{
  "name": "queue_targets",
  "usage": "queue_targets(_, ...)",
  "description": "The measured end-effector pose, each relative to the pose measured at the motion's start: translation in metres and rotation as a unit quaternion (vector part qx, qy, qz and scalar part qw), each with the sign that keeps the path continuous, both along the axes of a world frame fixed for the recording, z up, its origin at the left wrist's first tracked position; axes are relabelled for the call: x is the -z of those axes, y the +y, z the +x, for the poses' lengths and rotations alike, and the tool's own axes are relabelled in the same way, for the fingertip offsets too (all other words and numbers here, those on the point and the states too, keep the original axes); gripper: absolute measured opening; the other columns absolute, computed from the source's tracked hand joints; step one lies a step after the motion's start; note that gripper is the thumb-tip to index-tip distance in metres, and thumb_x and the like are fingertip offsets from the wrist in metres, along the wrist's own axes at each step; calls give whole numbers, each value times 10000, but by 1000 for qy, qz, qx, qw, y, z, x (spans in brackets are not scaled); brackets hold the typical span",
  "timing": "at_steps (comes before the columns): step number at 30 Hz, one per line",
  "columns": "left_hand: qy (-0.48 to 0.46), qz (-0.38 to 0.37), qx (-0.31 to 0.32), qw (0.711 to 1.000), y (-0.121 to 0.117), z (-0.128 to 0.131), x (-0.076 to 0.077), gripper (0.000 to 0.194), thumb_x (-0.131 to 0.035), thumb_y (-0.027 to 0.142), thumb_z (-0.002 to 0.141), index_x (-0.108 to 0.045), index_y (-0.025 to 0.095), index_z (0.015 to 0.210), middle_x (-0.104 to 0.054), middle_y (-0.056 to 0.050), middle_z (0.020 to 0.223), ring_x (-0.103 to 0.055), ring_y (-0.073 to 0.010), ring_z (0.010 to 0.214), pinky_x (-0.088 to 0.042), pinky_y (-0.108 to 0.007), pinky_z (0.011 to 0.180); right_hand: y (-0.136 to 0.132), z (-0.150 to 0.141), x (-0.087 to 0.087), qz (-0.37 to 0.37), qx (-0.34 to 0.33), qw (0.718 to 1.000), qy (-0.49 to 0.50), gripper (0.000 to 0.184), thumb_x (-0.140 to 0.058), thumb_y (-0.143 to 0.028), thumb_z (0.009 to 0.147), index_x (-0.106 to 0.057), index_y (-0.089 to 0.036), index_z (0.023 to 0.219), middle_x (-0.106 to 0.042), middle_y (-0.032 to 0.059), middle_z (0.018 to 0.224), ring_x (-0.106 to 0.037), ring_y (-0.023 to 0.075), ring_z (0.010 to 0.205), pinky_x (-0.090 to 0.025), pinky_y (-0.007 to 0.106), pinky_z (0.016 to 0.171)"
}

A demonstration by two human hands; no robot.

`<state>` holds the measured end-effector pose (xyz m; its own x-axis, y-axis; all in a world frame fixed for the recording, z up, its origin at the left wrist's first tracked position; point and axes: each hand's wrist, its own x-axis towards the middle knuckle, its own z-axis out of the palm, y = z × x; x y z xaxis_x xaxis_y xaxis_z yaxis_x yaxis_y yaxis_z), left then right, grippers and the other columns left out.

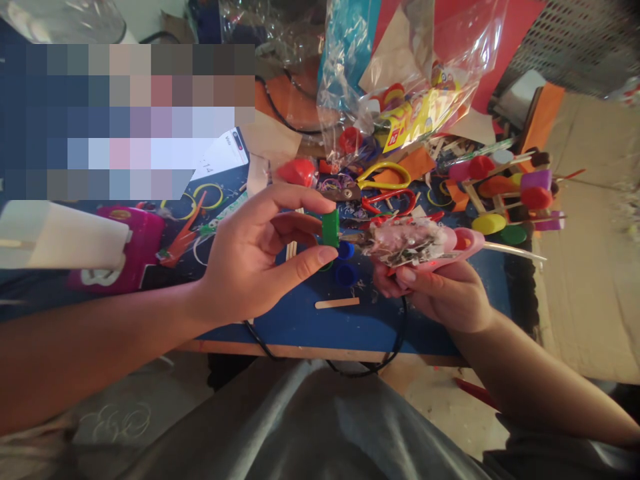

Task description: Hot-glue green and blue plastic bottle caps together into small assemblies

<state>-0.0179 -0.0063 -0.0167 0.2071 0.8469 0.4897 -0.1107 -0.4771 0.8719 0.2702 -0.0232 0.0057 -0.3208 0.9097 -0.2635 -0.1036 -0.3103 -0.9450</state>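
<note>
Between the thumb and fingertips of my left hand (265, 257) is a green bottle cap (331, 229), held on edge above the table. My right hand (445, 293) is closed around a pink hot glue gun (410, 243), its body crusted with grey, stringy residue. The gun's nozzle points left and sits at the cap's right side; whether they touch I cannot tell. A clear glue stick (515, 251) sticks out of the gun's back end. Below the cap, two blue bottle caps (345, 274) lie on the table, with a wooden craft stick (337, 303) nearer me.
Yellow-handled scissors (384, 176) and red-handled scissors (390, 202) lie behind the gun. Stick-and-cap pieces (500, 200) crowd the right. A magenta device (120, 250) stands left. Clear plastic bags (410, 87) fill the back. The gun's black cord (400, 333) hangs over the front edge.
</note>
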Motion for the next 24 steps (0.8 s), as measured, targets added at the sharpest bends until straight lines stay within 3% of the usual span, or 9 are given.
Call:
queue_targets(8,-3,8,2,1000,1,0,-1,415,-984,206,985,-817,283,1357,-853,-68,1323,-858,-168,988,-800,-279,900,0,0,0,18,-18,1000,-4,491,-1067,-618,868,-816,-200,806,-730,40,757,-574,139,614,-509,303,553)
queue_targets(14,-6,4,-13,1000,0,2,1,396,-1007,327,993,-816,289,1338,-842,-73,1325,-843,-177,1002,-798,-286,888,-1,1,0,-2,-10,1000,-15,513,-1086,-638,825,-827,-196,796,-740,52,753,-582,156,617,-510,333,553)
queue_targets(24,-10,15,-13,1000,1,2,2,414,-1005,263,977,-830,294,1351,-847,-64,1305,-844,-174,989,-798,-281,878,-1,4,3,2,-17,1000,-5,484,-1079,-596,860,-822,-190,799,-728,53,760,-580,146,630,-504,321,567)
